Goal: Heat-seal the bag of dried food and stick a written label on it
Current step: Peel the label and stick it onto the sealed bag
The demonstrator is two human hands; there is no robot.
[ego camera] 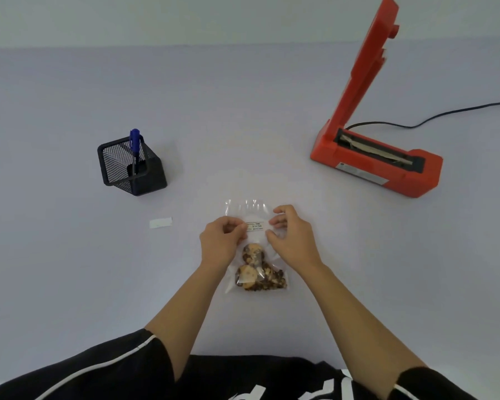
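Note:
A clear plastic bag [247,207] lies flat on the table in front of me, with brown dried food [259,275] bunched in its near end. A small white label [255,226] with handwriting sits across the bag's upper half. My left hand [221,243] pinches the label's left end and my right hand [290,235] has its fingertips on the right end, both resting on the bag. The red heat sealer [375,166] stands at the right with its arm raised.
A black mesh pen holder [132,166] with a blue pen [134,142] stands at the left. A white strip of backing paper [160,222] lies left of the bag. The sealer's black cord [433,116] trails off to the right on the pale table [70,269].

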